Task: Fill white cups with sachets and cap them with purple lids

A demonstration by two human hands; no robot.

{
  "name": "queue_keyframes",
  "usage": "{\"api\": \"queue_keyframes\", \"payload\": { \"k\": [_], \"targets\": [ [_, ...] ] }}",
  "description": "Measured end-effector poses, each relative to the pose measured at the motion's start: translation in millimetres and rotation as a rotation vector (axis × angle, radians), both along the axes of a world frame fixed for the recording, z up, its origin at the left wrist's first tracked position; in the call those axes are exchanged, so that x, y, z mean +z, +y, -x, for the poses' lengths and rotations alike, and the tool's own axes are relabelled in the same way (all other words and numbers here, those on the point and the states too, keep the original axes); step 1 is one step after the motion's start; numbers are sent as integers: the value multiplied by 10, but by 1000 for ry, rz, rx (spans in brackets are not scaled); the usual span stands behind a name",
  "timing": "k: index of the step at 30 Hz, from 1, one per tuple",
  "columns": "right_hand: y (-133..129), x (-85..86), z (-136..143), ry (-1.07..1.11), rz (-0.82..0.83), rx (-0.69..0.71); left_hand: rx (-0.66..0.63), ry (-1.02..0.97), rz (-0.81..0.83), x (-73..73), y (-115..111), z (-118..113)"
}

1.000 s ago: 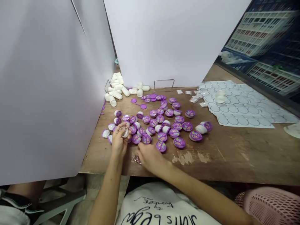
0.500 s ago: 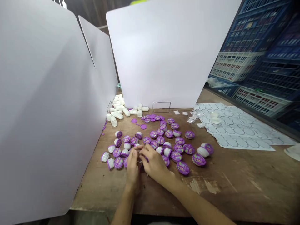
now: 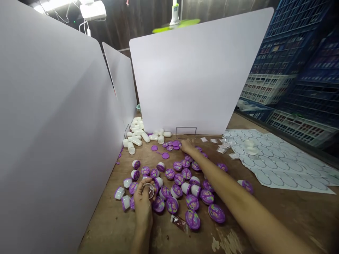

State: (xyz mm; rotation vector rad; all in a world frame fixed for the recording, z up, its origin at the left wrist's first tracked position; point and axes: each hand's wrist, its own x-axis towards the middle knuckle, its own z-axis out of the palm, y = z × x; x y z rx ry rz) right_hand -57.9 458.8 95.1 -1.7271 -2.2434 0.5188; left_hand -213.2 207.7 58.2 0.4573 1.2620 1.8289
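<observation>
My left hand (image 3: 143, 197) is wrapped round a small open cup (image 3: 148, 191), its thumb at the rim and something dark inside. Stretched far forward, my right hand (image 3: 186, 146) touches the right end of a pile of flat purple lids (image 3: 175, 143); its fingertips are too small to make out. Between and around my hands lie many white cups with purple printed lids (image 3: 192, 202), some upright, some on their sides. A small dark sachet (image 3: 179, 223) rests on the wood near the front.
White tubes (image 3: 135, 140) are heaped at the back left. White panels (image 3: 196, 81) stand behind and at left. Clear packets (image 3: 222, 149) and circle-patterned sheets (image 3: 275, 158) lie at right, with stacked crates (image 3: 270, 88) beyond.
My right hand has left my left hand and reached forward to the lids. The cup in my left hand and the dark sachet now show. The camera view has tilted up.
</observation>
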Motion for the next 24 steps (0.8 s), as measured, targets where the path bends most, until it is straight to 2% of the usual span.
{"api": "queue_keyframes", "payload": {
  "k": [3,6,8,11,12,14,16,19,24],
  "targets": [
    [29,-65,-51,0,-15,34,-48,-19,-32,22,56,-57],
    [-155,-29,-60,58,-47,63,-73,-55,-35,54,151,-105],
    [-436,1,-50,189,-59,144,-73,-60,-31,76,215,-134],
    [-1064,-31,-18,633,19,420,-49,-24,-9,105,276,-203],
    [-1285,-66,-1,736,41,467,-39,-9,-2,113,282,-237],
    [-1657,-158,38,817,1,423,-29,11,-17,123,274,-324],
    [-1890,-247,76,829,-69,331,-39,11,-74,122,249,-421],
    [-2029,-316,110,830,-170,296,-82,-11,-130,91,204,-548],
    [-2119,-303,107,704,-324,371,-102,62,-24,35,130,-613]
  ]
}}
